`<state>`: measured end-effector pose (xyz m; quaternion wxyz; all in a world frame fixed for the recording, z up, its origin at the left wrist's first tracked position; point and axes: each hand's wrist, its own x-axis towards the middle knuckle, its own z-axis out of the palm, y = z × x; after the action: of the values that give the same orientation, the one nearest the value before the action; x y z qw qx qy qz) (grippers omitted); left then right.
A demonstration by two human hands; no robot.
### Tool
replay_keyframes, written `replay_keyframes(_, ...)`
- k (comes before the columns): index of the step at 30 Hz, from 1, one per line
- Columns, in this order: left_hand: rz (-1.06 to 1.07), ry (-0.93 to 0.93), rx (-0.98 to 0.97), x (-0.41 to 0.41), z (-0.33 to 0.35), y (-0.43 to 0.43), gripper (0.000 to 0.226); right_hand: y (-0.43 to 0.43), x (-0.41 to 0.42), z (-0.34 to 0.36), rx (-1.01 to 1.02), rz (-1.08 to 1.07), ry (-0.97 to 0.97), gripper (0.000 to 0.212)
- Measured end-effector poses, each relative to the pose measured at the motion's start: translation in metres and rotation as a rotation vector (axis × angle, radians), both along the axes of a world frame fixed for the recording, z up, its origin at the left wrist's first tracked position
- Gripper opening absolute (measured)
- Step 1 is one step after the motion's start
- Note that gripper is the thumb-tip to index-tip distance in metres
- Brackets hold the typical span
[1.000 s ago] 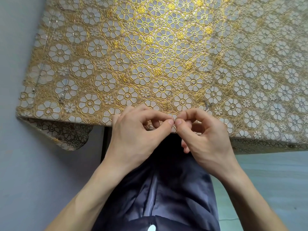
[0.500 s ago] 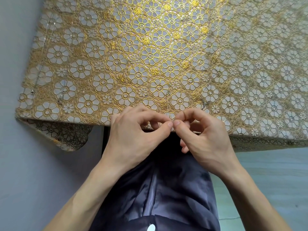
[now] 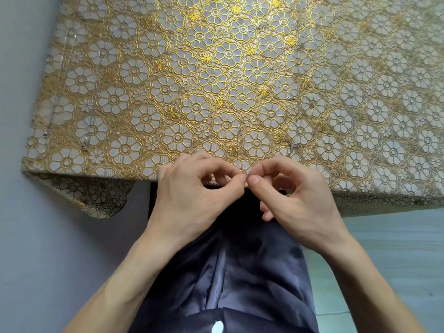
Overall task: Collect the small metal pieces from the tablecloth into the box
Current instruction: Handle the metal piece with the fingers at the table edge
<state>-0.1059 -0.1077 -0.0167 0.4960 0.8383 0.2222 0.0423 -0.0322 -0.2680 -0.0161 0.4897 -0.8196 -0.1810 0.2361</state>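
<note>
My left hand (image 3: 194, 191) and my right hand (image 3: 298, 195) meet at the near edge of the gold floral tablecloth (image 3: 216, 80). Each pinches thumb against forefinger, and the fingertips touch around a tiny metal piece (image 3: 246, 177) that is barely visible between them. Small metal pieces lie on the cloth: a ring-like one (image 3: 287, 98), a thin chain piece (image 3: 292, 147), another thin one (image 3: 238, 133) and some near the left edge (image 3: 84, 144). No box is in view.
The cloth hangs over the table's near left corner (image 3: 96, 195). Grey floor lies to the left, pale tiled floor (image 3: 396, 248) to the right. My lap in dark trousers (image 3: 240, 272) fills the space below the hands.
Both hands hold the same pinch at the table edge. Only the head camera has shifted slightly, so the cloth sits a little lower in view.
</note>
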Motion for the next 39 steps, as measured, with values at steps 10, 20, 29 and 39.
replay_keyframes(10,0.001,0.002,0.040,0.000,0.001,-0.004,0.025,-0.001,-0.002,-0.004,-0.061,0.073,-0.212,0.007)
replay_keyframes(20,0.013,-0.013,0.051,0.000,-0.003,-0.003,0.022,-0.001,-0.003,-0.008,-0.032,0.054,-0.098,0.007)
replay_keyframes(29,-0.032,-0.015,0.135,-0.003,-0.004,-0.003,0.018,-0.004,-0.004,-0.010,-0.029,0.085,-0.053,0.008)
replay_keyframes(39,-0.099,-0.091,0.252,0.003,-0.012,-0.002,0.016,-0.004,0.001,-0.008,-0.195,0.178,-0.269,0.010)
